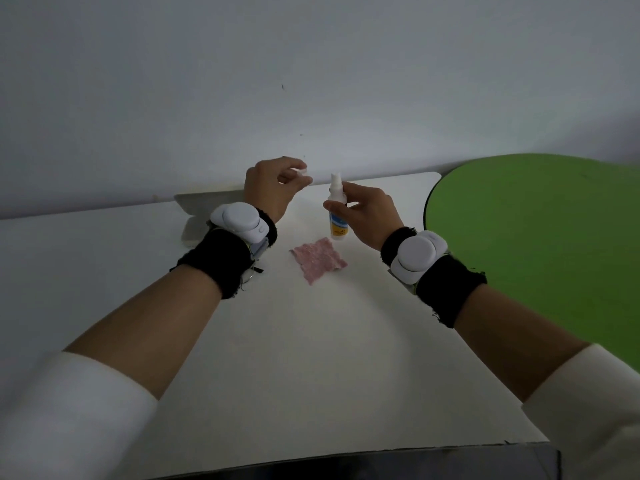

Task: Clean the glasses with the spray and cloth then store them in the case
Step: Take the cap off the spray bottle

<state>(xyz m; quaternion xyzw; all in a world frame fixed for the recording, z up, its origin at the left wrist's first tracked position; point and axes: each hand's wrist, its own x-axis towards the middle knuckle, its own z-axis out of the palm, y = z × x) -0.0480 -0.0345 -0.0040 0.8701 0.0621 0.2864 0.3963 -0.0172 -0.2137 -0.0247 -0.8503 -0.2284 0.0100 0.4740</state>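
Two hands were raised: a spray bottle (336,209) was gripped by the right hand (370,216), its cap (302,172) pinched by the left hand (268,190).

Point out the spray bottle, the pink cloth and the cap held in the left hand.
spray bottle (336,216), head view, on its white body above the label.
pink cloth (318,259), head view, middle of the fabric.
cap (302,171), head view, on its white side between the fingertips.
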